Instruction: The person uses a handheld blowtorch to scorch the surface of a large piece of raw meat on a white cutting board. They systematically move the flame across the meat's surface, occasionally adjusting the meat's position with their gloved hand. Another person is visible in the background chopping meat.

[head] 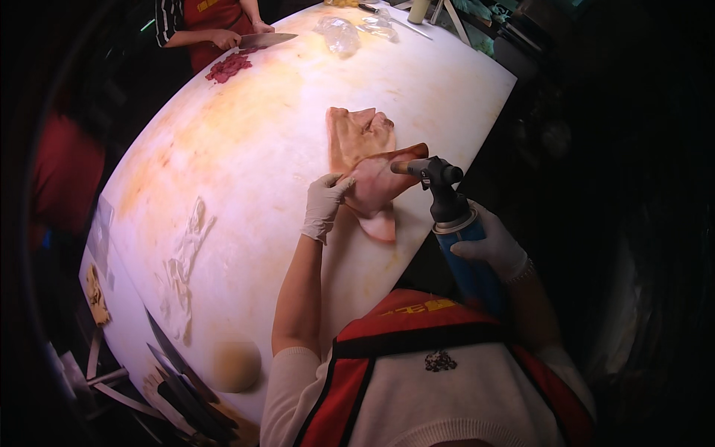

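Note:
A large piece of pale pink meat with skin, seemingly a pig's head or face (357, 134), lies on the white table near its right edge. My left hand (327, 204), in a pale glove, pinches a raised ear-like flap (377, 184) of it between thumb and fingers. In my gloved right hand (494, 240) is a blow torch with a black head and a blue gas canister (458, 240). The torch's nozzle (403, 167) points left, at the flap; no flame can be made out. A pale lower flap (380, 223) shows beneath the raised one.
Across the white table (262, 167), a person in a red apron holds a large knife (271, 39) beside chopped red meat (229, 67). Clear plastic bags (341, 34) and a thin knife (410, 28) lie at the far end. Crumpled gloves (184, 268), several knives (179, 352) and a blurred round object (237, 366) are at left.

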Available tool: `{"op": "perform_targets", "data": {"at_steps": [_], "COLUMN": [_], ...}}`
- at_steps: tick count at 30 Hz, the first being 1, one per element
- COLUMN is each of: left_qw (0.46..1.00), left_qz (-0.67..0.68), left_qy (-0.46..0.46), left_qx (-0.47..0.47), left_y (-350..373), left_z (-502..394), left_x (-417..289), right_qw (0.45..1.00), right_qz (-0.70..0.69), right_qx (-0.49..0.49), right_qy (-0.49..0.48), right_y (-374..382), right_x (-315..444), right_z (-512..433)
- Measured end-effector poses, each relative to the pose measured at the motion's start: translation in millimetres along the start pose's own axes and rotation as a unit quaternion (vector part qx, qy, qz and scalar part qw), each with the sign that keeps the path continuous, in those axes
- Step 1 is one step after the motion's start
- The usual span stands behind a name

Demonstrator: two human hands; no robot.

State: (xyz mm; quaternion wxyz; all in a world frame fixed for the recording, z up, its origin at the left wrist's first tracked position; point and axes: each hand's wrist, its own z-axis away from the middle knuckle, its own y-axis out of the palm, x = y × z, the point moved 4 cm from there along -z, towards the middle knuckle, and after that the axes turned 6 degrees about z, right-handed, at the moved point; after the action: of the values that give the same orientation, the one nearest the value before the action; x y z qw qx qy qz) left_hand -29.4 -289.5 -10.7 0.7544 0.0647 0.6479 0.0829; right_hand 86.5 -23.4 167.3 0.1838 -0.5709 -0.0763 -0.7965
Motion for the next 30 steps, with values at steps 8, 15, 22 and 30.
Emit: {"op": "perform_targets", "data": {"at_steps": [8, 15, 22, 30], "left_qw": [1.000, 1.000, 0.999, 0.998], "left_qz": [-0.006, -0.014, -0.005, -0.035], "left_qy": [-0.001, -0.011, -0.029, -0.040], "left_qx": [0.008, 0.020, 0.013, -0.013], "left_y": [-0.1, 0.6, 0.5, 0.5], "left_z": [-3.1, -2.1, -5.8, -11.7], "left_x": [-0.1, -5.4, -2.5, -2.1], "right_qw": [0.999, 0.999, 0.997, 0.997], "right_qz": [0.035, 0.019, 0.002, -0.052], "right_qx": [0.019, -0.002, -0.075, -0.059], "right_qy": [-0.034, -0.036, -0.025, -0.002], "right_y": [5.7, -4.1, -27.1, -26.4], "right_x": [-3.1, -6.5, -12.0, -27.5], "right_z": [-12.9, -4.3, 20.7, 19.9]}}
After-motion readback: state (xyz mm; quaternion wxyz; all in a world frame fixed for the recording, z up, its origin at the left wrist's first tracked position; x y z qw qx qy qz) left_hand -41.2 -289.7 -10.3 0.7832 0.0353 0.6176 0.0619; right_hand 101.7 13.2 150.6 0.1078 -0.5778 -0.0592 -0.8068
